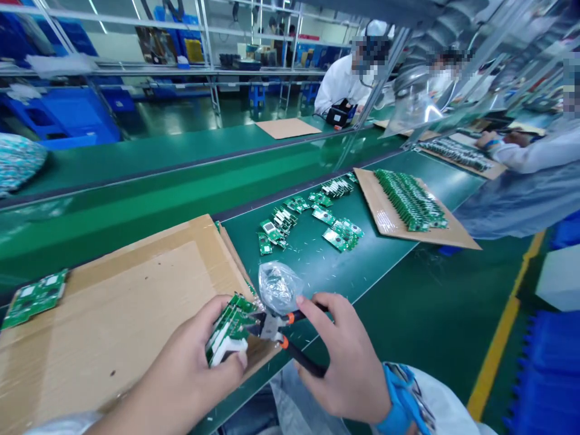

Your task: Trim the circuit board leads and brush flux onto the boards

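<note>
Several green circuit boards [230,326] are stacked in my left hand [199,362], fingers wrapped round their edges. My right hand [347,356] grips a pair of side cutters [272,326] with black and orange handles. Their jaws touch or nearly touch the boards' right edge; the exact contact is too small to tell. Just beyond the cutters sits a clear plastic bag or cup [280,284] with small bits in it. A large cardboard sheet [136,308] lies under and left of my left hand.
Loose circuit boards [342,234] and small clippings lie on the green bench [312,272]. Rows of boards [412,199] rest on another cardboard sheet [385,220]. A larger board panel [38,296] is at far left. A co-worker's arm [521,151] is at right.
</note>
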The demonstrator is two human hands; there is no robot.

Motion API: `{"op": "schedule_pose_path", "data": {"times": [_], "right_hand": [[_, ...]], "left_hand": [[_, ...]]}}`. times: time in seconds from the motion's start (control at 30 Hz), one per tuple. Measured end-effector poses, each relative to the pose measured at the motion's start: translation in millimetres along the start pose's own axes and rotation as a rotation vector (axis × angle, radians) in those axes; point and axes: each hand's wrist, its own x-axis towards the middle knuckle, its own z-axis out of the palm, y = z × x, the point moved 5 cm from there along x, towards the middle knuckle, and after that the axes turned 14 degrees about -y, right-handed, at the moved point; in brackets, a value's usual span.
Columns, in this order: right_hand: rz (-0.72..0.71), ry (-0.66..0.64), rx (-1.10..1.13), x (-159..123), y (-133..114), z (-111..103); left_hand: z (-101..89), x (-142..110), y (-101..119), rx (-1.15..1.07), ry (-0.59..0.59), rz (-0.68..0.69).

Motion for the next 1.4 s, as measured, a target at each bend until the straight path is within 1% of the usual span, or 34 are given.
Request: {"op": "schedule_pose_path", "data": {"times": [0.1, 0.2, 0.33, 0.5, 0.63, 0.73, 0.83, 0.97, 1.07, 1.17, 1.23, 1.3, 1.4], "right_hand": [[0.019, -0.013, 0.017, -2.3, 8.0, 3.6], [0.045, 0.002, 0.022, -1.5, 14.1, 4.0], [0.035, 0.013, 0.024, 1.9, 19.3, 2.2], [0.008, 0.047, -0.001, 2.7, 24.3, 1.3], [0.004, 0.045, 0.018, 2.1, 26.9, 2.7], [0.028, 0.006, 0.011, 2.3, 27.8, 4.6], [0.089, -0.043, -0.006, 1.2, 29.3, 8.5], [0.172, -0.056, -0.037, -2.2, 30.5, 13.5], [0.197, -0.073, -0.058, -3.5, 30.5, 14.3], [0.195, -0.143, -0.071, -2.5, 32.1, 13.3], [0.182, -0.205, -0.08, -0.8, 34.1, 12.1], [0.172, -0.255, -0.075, 1.2, 36.9, 10.1], [0.187, -0.317, -0.014, 3.3, 41.4, 6.5]], "left_hand": [[4.1, 6.9, 6.6, 0.032, -0.021, -0.018], [6.0, 14.2, 8.7, 0.07, -0.061, -0.002], [6.7, 21.1, 4.3, 0.104, -0.07, -0.017], [9.0, 25.0, 0.1, 0.08, -0.068, -0.036], [9.8, 27.3, -0.4, 0.091, -0.07, -0.062], [11.3, 30.4, 2.8, 0.08, -0.089, -0.099], [14.4, 33.9, 7.4, 0.066, -0.118, -0.141], [18.6, 37.1, 11.3, 0.054, -0.144, -0.164], [19.9, 40.6, 12.0, 0.01, -0.17, -0.17], [18.4, 47.0, 11.6, -0.045, -0.202, -0.166], [17.6, 52.1, 8.3, -0.1, -0.249, -0.193], [18.6, 56.2, 3.2, -0.187, -0.327, -0.239], [19.8, 59.9, -2.4, -0.317, -0.414, -0.282]]}}
